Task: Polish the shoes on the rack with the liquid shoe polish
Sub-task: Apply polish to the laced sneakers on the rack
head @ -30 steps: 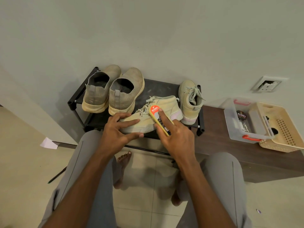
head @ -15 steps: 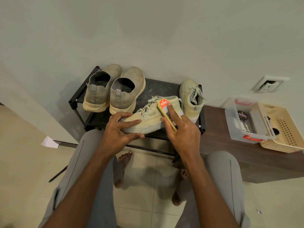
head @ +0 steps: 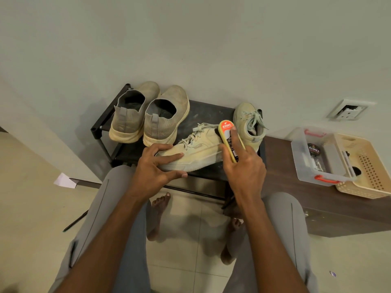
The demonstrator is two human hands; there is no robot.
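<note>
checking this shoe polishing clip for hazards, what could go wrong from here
The pale lace-up sneaker lies on its side at the front edge of the black metal shoe rack, steadied only by the left hand; a hard stroke might tip it off. The yellow Kiwi brush in the right hand could catch the laces.

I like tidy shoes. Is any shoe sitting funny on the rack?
Yes. The lace-up shoe lies tipped on its side at the front of the rack, held by the left hand while the right hand rubs the brush on it. Its partner and the slip-on pair stand upright.
</note>
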